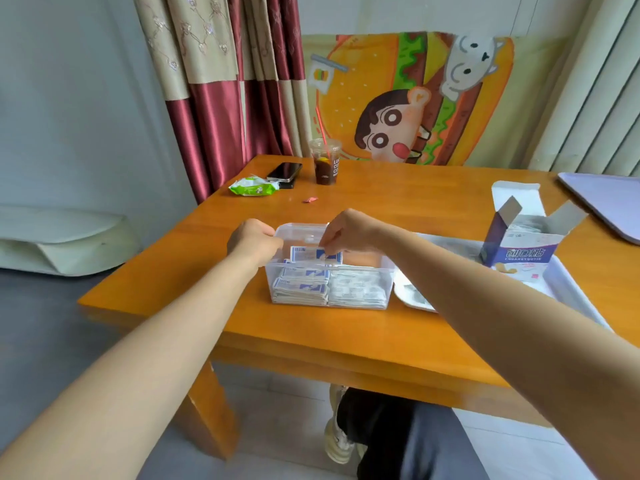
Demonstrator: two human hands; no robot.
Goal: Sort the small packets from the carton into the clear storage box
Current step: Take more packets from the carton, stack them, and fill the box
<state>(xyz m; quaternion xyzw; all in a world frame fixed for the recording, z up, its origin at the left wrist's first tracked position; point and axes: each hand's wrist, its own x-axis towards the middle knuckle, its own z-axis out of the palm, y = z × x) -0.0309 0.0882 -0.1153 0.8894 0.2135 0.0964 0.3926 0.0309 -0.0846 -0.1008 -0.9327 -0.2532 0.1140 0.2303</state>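
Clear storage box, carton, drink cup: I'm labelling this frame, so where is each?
clear storage box [299, 226], head view, far rim.
carton [523, 252], head view, printed front face.
drink cup [325, 168], head view, dark lower body.

An orange wooden counter [346, 341] fills the middle of the view. At its far side stands a clear plastic cup [325, 166] of dark iced drink with a red straw. Left of the cup lies a black phone [284, 171], with a green wipes packet [253, 187] just beside it and a small red wrapper [309, 200] nearer. A white tray [554, 282] lies at the right and a lavender tray [609, 202] at the far right corner. Behind hang a maroon-and-beige curtain [221, 81] and a cartoon burger cloth [408, 98].
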